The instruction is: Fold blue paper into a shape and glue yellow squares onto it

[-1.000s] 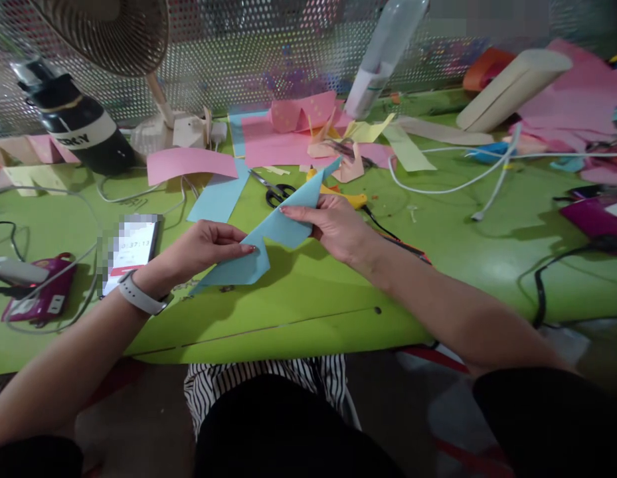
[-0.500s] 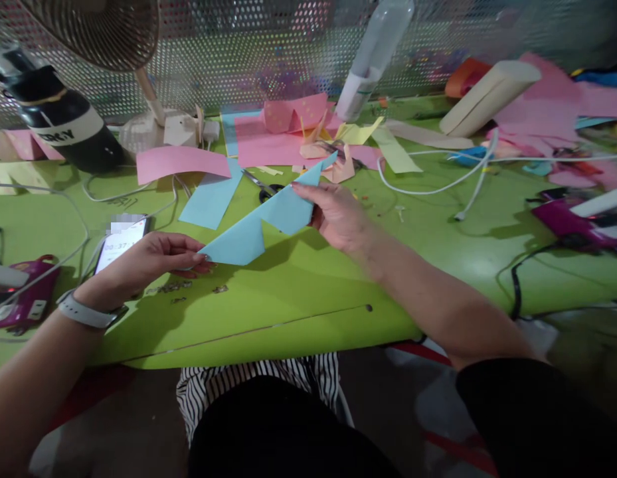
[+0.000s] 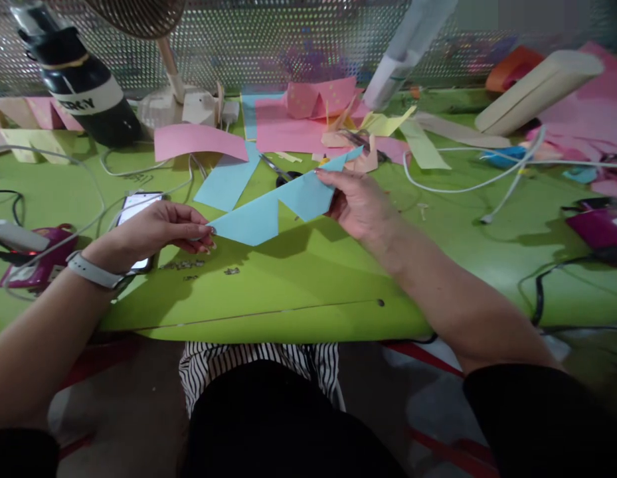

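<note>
- A folded blue paper (image 3: 253, 226) with a notch in its lower edge is held above the green table (image 3: 298, 299), slanting upward to the right, its shadow cast below.
- Its left end is pinched between the thumb and fingers of the left hand (image 3: 161, 232).
- Its right part is gripped by the right hand (image 3: 360, 202), with the thumb laid on the front; the fingers behind are mostly hidden.
- Black-handled scissors (image 3: 287, 176) are partly covered by the paper's upper edge.
- Small metal pieces (image 3: 232, 271) are scattered on the table, near the left hand.
- A phone (image 3: 136, 202) is partly hidden by the left hand.
- Beyond the paper, a blue sheet (image 3: 227, 184) is partly overlapped by a curved pink strip (image 3: 201, 143).
- Farther back, a dark bottle (image 3: 96, 99) and a fan (image 3: 171, 70) are seen at left, a pale roll (image 3: 537, 93) at right.
</note>
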### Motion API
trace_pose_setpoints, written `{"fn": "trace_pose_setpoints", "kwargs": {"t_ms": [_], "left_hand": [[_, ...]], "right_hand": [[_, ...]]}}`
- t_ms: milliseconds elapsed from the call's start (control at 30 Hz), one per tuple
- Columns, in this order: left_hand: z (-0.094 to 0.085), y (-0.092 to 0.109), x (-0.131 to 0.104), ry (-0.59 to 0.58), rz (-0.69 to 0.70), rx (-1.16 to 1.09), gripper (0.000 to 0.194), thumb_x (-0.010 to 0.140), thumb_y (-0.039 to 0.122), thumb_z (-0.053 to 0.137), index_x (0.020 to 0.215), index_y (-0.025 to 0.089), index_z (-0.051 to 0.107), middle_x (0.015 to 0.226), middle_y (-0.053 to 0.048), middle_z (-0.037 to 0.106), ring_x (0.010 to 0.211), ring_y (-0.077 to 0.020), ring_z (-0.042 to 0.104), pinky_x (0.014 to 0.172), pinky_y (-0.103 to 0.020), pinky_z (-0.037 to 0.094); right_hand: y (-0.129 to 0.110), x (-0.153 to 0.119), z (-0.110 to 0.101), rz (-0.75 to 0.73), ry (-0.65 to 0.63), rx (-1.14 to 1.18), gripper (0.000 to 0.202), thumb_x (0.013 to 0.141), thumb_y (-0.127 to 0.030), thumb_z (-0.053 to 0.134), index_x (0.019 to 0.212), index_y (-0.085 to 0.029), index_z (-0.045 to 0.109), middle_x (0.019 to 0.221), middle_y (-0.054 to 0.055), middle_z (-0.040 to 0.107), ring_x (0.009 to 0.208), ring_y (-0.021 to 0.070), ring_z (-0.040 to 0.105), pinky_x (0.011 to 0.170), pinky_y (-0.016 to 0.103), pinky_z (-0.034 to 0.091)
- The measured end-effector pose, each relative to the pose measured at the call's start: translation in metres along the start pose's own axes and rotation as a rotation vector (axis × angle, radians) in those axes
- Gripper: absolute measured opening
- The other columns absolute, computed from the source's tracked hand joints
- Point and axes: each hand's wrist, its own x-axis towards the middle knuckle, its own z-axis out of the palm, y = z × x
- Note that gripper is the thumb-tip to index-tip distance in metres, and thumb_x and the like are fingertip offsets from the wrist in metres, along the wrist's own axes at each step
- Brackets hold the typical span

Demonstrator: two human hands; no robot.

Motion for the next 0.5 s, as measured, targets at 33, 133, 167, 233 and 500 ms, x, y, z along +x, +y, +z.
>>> {"fn": "trace_pose_setpoints", "kwargs": {"t_ms": [33,133,167,233,500], "left_hand": [[-0.0005,-0.0004,-0.0005,-0.001,0.001,-0.004,0.014,0.07,0.031,0.078,0.076,0.019,0.076,0.076,-0.005,0.076,0.064,-0.0149,0.071,0.058,-0.021,0.057],[-0.0024,-0.0014,-0.0029,-0.015,0.009,-0.032,0.014,0.07,0.031,0.078,0.08,0.021,0.076,0.083,-0.005,0.077,0.068,-0.0164,0.072,0.061,-0.022,0.058],[-0.0032,-0.0017,-0.0038,-0.022,0.008,-0.039,0.015,0.07,0.03,0.077,0.081,0.021,0.077,0.084,-0.006,0.077,0.07,-0.0172,0.073,0.062,-0.023,0.058],[-0.0049,-0.0016,-0.0057,-0.035,-0.002,-0.044,0.017,0.07,0.029,0.077,0.085,0.021,0.077,0.087,-0.006,0.078,0.073,-0.0188,0.074,0.065,-0.025,0.059],[-0.0056,-0.0029,-0.0076,-0.013,-0.036,-0.07,0.027,0.072,0.021,0.075,0.099,0.019,0.077,0.093,-0.011,0.077,0.081,-0.0241,0.075,0.065,-0.028,0.059]], "right_hand": [[0.0002,-0.0002,0.0002,0.001,0.002,0.001,0.014,0.067,-0.022,0.078,0.073,-0.021,0.065,0.069,-0.002,0.069,0.068,0.0122,0.061,0.068,0.028,0.051],[0.0006,-0.0007,0.0009,-0.004,0.017,0.009,0.014,0.066,-0.021,0.079,0.07,-0.021,0.065,0.068,-0.002,0.068,0.067,0.0123,0.061,0.068,0.028,0.051],[0.0007,-0.0008,0.0011,-0.002,0.02,0.01,0.014,0.066,-0.021,0.078,0.07,-0.02,0.065,0.068,-0.001,0.069,0.066,0.0123,0.061,0.068,0.029,0.051],[0.0011,-0.0007,0.0014,0.006,0.025,0.009,0.011,0.066,-0.019,0.077,0.07,-0.02,0.066,0.069,-0.001,0.069,0.067,0.0123,0.061,0.069,0.029,0.051],[0.005,0.0005,-0.0002,-0.006,0.027,-0.007,0.014,0.066,-0.021,0.079,0.07,-0.022,0.066,0.07,-0.002,0.068,0.066,0.0119,0.06,0.065,0.028,0.048]]}}
